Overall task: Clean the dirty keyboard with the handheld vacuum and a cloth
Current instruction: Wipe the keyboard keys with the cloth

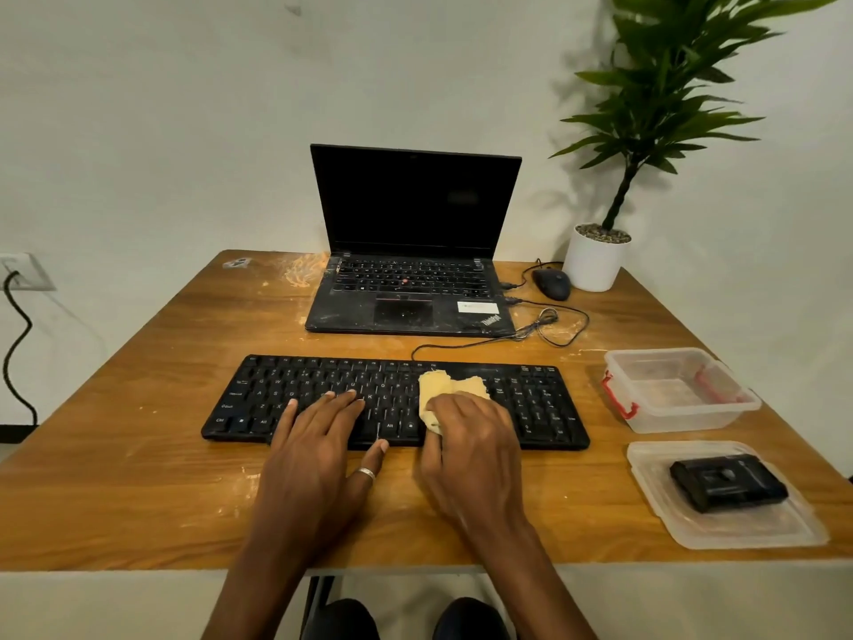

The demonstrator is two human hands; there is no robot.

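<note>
A black wired keyboard (531, 399) lies across the middle of the wooden table (138, 478). My left hand (318, 445) rests flat on its left half, fingers straight on the keys. My right hand (471, 441) grips a crumpled yellow cloth (450, 385) and presses it onto the keys right of centre. A black handheld vacuum (727, 482) lies on a clear plastic lid (747, 533) at the right front of the table.
An open dusty black laptop (411, 251) stands behind the keyboard, with a black mouse (551, 284) and cables to its right. A clear plastic box (678, 390) sits right of the keyboard. A potted plant (595, 256) stands at the back right corner.
</note>
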